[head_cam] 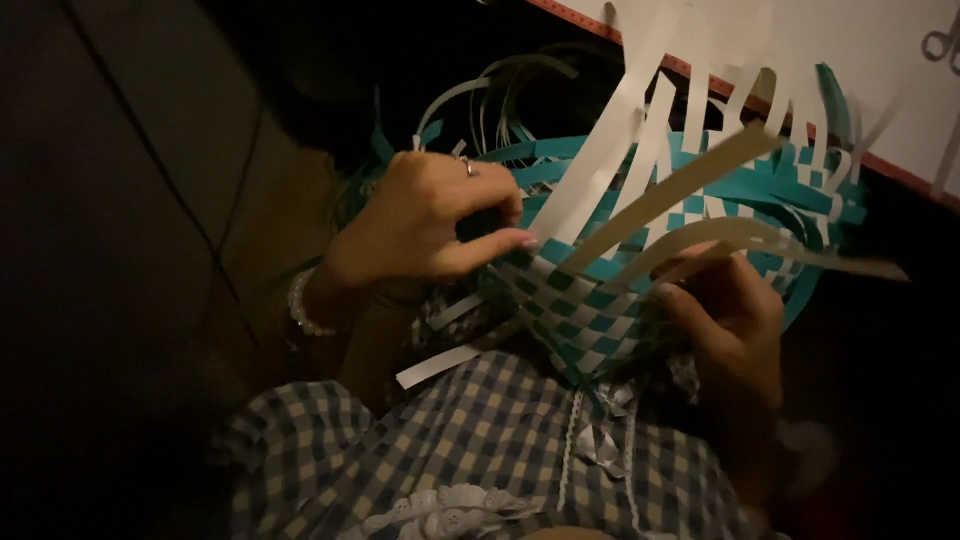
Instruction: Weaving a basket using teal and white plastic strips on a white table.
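I see the left hand point(425, 225) pinching a strip of the half-woven teal-and-white paper basket point(640, 270) on the lap; the right hand point(725, 320) grips its rim. Loose white strips point(640, 130) (springy-looking) could slip out if either grasp eases.

My left hand point(430, 225) curled, thumb extended, ring on one finger, bead bracelet at wrist. My right hand point(730, 320) lower, fingers bent upward.

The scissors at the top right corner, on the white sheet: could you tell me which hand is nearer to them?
Right. The right hand holds the woven teal and white basket below the scissors; the left hand grips the basket's far side, further away.
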